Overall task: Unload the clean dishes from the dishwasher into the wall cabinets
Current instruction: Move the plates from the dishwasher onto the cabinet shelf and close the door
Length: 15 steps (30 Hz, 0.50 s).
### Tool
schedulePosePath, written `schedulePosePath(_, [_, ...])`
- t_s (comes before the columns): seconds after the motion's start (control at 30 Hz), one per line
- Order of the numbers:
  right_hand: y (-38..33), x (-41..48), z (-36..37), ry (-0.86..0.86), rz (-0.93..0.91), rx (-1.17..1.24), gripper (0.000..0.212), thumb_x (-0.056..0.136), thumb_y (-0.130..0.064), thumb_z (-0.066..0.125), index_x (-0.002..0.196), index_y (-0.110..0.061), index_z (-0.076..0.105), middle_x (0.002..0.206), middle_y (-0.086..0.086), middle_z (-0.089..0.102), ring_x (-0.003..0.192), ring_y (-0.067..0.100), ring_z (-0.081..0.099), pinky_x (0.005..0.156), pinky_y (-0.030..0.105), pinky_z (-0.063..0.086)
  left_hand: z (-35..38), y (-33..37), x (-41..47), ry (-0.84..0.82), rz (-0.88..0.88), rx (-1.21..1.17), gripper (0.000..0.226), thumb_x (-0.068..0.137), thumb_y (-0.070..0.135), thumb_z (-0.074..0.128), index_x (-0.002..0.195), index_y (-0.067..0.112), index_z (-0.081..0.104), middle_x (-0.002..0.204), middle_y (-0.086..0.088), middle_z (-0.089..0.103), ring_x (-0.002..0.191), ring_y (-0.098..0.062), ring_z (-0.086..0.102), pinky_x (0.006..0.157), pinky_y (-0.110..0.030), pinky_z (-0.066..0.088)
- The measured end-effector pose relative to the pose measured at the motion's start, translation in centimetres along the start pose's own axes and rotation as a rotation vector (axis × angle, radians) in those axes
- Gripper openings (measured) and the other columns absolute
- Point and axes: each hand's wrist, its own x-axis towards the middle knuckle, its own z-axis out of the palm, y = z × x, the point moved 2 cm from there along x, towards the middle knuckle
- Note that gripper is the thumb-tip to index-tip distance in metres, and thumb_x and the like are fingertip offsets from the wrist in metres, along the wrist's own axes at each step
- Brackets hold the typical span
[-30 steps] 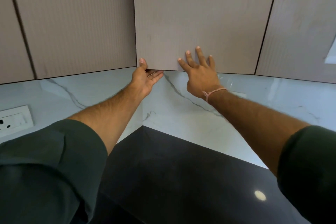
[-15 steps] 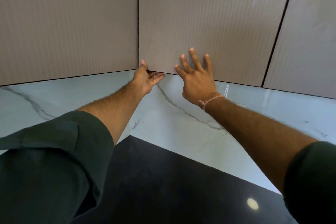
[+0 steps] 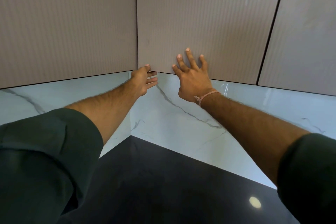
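The left sleeve (image 3: 45, 151) and right sleeve (image 3: 309, 178) are dark green and loose, leaving 2 hairy forearms bare. A thin pink thread band (image 3: 207, 95), knotted, circles the right wrist.

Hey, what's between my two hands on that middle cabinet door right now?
Nothing: the head view shows only the bare lower edge of the middle cabinet door between the left hand pinching its corner and the right hand flat on its face.
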Motion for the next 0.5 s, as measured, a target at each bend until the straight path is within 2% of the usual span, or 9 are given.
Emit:
schedulePosePath(0.07, [0.0,-0.1,-0.9,-0.063,-0.01,0.048,0.077,0.084,-0.037,0.057,0.153,-0.025,0.024,0.164,0.007,-0.002,0.148,0.036,-0.015,0.117,0.061,-0.001,-0.3,0.1,-1.3,0.042,0.038,0.134,0.027,0.098,0.024,0.059,0.12,0.009,0.063,0.123,-0.009,0.065,0.099,-0.026,0.066,0.088,-0.041,0.058])
schedulePosePath(0.13, [0.1,-0.3,-2.4,-0.128,0.005,0.144,0.077,0.084,-0.033,0.057,0.152,-0.025,0.023,0.164,0.005,0.003,0.15,0.033,-0.01,0.117,0.059,0.006,-0.5,0.4,-3.3,0.05,0.059,0.193,0.034,0.095,0.023,0.064,0.125,0.01,0.059,0.126,-0.005,0.061,0.106,-0.024,0.062,0.096,-0.042,0.054])
schedulePosePath(0.2, [0.0,-0.9,-3.9,-0.178,0.049,0.23,0.079,0.083,-0.031,0.058,0.152,-0.025,0.021,0.163,0.005,0.009,0.15,0.032,-0.001,0.114,0.059,0.013,-0.7,0.6,-5.3,0.034,0.072,0.241,0.057,0.092,0.026,0.069,0.141,0.01,0.044,0.13,-0.004,0.055,0.116,-0.024,0.055,0.104,-0.043,0.047])
schedulePosePath(0.3, [-0.5,-3.1,-5.8,-0.195,0.113,0.286,0.077,0.081,-0.031,0.061,0.149,-0.024,0.028,0.158,0.007,0.019,0.146,0.033,0.013,0.112,0.059,0.018,-1.3,0.8,-8.4,-0.005,0.088,0.295,0.086,0.09,0.029,0.071,0.155,0.016,0.018,0.151,-0.008,0.04,0.133,-0.028,0.044,0.112,-0.046,0.038])
schedulePosePath(0.37, [-0.9,-4.8,-6.9,-0.205,0.127,0.297,0.076,0.081,-0.032,0.062,0.149,-0.023,0.029,0.158,0.007,0.019,0.145,0.034,0.016,0.112,0.058,0.018,-1.6,1.1,-10.4,-0.025,0.105,0.31,0.09,0.09,0.027,0.072,0.157,0.018,0.013,0.158,-0.008,0.032,0.14,-0.029,0.037,0.116,-0.048,0.033])
schedulePosePath(0.5, [-1.3,-8.2,-10.4,-0.215,0.149,0.351,0.075,0.084,-0.029,0.061,0.15,-0.02,0.027,0.159,0.008,0.018,0.144,0.034,0.02,0.113,0.056,0.02,-2.8,2.1,-15.1,-0.039,0.127,0.34,0.086,0.091,0.027,0.07,0.157,0.019,0.016,0.157,-0.01,0.032,0.139,-0.029,0.039,0.115,-0.048,0.035])
